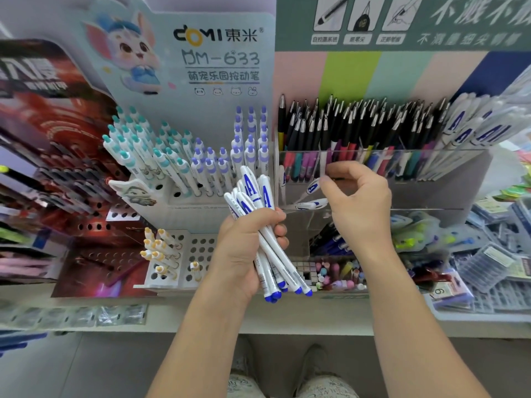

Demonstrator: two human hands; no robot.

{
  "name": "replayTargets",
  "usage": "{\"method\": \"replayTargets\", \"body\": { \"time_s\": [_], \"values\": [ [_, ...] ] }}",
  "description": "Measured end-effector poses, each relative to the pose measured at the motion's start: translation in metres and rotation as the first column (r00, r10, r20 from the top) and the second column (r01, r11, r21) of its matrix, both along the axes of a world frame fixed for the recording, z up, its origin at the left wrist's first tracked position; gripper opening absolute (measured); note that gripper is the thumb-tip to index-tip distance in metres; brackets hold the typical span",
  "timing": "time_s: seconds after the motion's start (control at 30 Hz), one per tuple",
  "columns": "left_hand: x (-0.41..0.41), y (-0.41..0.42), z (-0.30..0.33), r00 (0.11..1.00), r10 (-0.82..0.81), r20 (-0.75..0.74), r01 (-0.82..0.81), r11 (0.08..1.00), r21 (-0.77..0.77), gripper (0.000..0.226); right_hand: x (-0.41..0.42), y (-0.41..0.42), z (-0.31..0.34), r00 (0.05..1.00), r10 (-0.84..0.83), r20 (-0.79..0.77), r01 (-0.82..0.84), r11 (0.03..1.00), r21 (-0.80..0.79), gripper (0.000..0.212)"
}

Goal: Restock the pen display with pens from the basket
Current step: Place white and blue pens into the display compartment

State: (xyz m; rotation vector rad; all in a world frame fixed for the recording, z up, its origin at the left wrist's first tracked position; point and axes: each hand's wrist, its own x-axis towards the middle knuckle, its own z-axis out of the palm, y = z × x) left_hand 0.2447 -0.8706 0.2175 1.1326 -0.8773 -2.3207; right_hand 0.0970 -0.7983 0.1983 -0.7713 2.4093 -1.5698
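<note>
My left hand grips a bundle of white pens with blue tips and a blue "A" on the caps, held upright in front of the shelf. My right hand reaches into a clear acrylic pen display, its fingers curled round a white pen of the same kind. Another such pen lies in the clear compartment just below it. The same white "A" pens stand at the display's right end. No basket is in view.
Black-capped pens fill the display's back row. To the left stands a white holed rack with teal and purple pens under a Domi sign. A lower rack holds yellow-topped pens. Packets lie at the right. The shelf edge runs below.
</note>
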Motion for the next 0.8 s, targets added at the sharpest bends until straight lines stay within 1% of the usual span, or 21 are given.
{"method": "replayTargets", "body": {
  "time_s": [0.07,0.1,0.13,0.2,0.23,0.27,0.33,0.43,0.47,0.57,0.67,0.73,0.8],
  "values": [
    [-0.002,0.002,0.001,1.000,-0.006,0.000,0.006,1.000,-0.001,0.010,0.004,0.002,0.013,0.998,-0.024,-0.053,0.022,0.999,-0.025,0.013],
    [-0.004,0.004,0.002,1.000,-0.007,0.001,0.007,1.000,-0.006,0.010,0.007,0.003,0.022,0.998,-0.003,-0.057,0.000,0.999,-0.043,0.012],
    [-0.005,0.005,0.003,1.000,-0.008,0.001,0.008,1.000,-0.014,0.010,0.010,0.004,0.030,0.998,0.050,-0.038,-0.052,0.998,-0.046,0.011],
    [-0.009,0.009,0.005,1.000,-0.014,0.003,0.014,0.999,-0.036,0.011,0.019,0.004,0.041,0.977,0.206,0.051,-0.207,0.978,0.007,0.014],
    [-0.011,0.010,0.005,1.000,-0.024,0.004,0.024,0.999,-0.049,0.013,0.023,0.003,0.042,0.960,0.262,0.102,-0.267,0.963,0.034,0.017],
    [-0.012,0.012,0.006,0.999,-0.040,0.000,0.040,0.997,-0.061,0.014,0.027,0.002,0.041,0.949,0.282,0.143,-0.291,0.956,0.046,0.020],
    [-0.014,0.014,0.008,0.998,-0.067,-0.013,0.066,0.995,-0.074,0.015,0.030,0.001,0.036,0.942,0.252,0.221,-0.262,0.965,0.018,0.022],
    [-0.014,0.015,0.007,0.996,-0.091,-0.006,0.090,0.993,-0.078,0.012,0.025,0.003,0.034,0.893,0.235,0.384,-0.233,0.971,-0.053,0.015],
    [-0.014,0.015,0.006,0.996,-0.091,-0.002,0.091,0.993,-0.072,0.014,0.023,0.004,0.034,0.882,0.235,0.408,-0.232,0.971,-0.058,0.014],
    [-0.015,0.017,0.005,0.997,-0.071,-0.018,0.070,0.997,-0.031,0.026,0.023,0.006,0.036,0.883,0.199,0.426,-0.178,0.980,-0.088,0.013],
    [-0.017,0.016,0.008,0.997,-0.049,-0.067,0.051,0.998,0.029,0.031,0.026,0.004,0.041,0.878,0.163,0.451,-0.080,0.977,-0.198,0.013],
    [-0.017,0.012,0.008,0.997,-0.022,-0.071,0.025,0.998,0.050,0.023,0.024,0.003,0.045,0.893,0.141,0.426,-0.022,0.962,-0.272,0.012],
    [-0.015,0.009,0.006,0.998,0.025,-0.051,-0.022,0.998,0.051,0.013,0.018,0.003,0.050,0.905,0.124,0.408,0.047,0.921,-0.386,0.011]
  ]
}}
